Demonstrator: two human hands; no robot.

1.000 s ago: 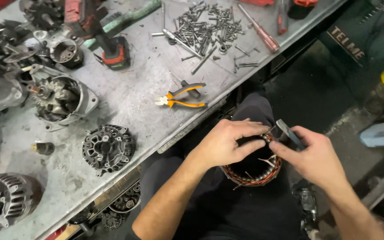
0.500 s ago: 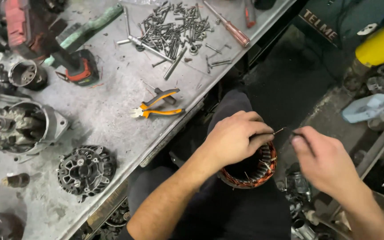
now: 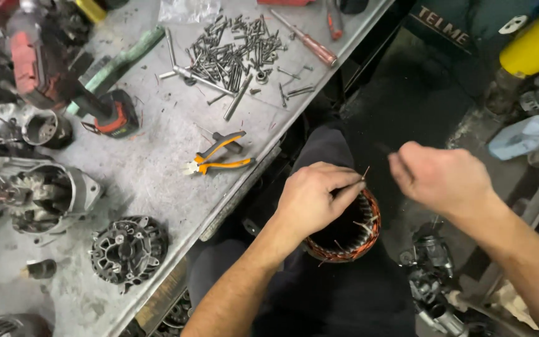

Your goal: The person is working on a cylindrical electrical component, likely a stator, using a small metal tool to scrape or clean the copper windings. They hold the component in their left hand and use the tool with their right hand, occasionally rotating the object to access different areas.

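While it rests on the person's lap, near centre of scene, the stator ring (image 3: 352, 236) (1 pc, copper windings round an open bore) is steadied by the left hand (image 3: 312, 198), which lies on its left rim with fingers pinched shut on a thin wire lead (image 3: 364, 173) standing up from the windings. Right hand (image 3: 442, 176) hovers just right of the ring, apart from it, fingers curled; whether it holds anything cannot be told (blurred).

Counts, workbench (image 3: 157, 181), left and far:
- 1 pr orange-handled pliers (image 3: 218, 159), jaws slightly apart, near the bench edge.
- 1 red-and-black cordless drill (image 3: 63, 87), far left.
- 2 screwdrivers w/ red handles (image 3: 310, 43), far side.
- 1 heap of dark bolts and screws (image 3: 235, 53), too many to count, loose on the surface.
- 1 black finned end cover (image 3: 127, 248), near left.
- 1 open alternator housing (image 3: 48, 193), left edge; metal parts show inside, not told apart.

Edges/room: bench edge runs diagonally, passing just left of the lap; bare sheet lies betw. pliers and end cover. Right of the hands the floor is dark; a pale blue plastic bottle (image 3: 525, 137) and a yellow cylinder (image 3: 534, 40) sit far right, more small metal parts (image 3: 432, 274) near right.
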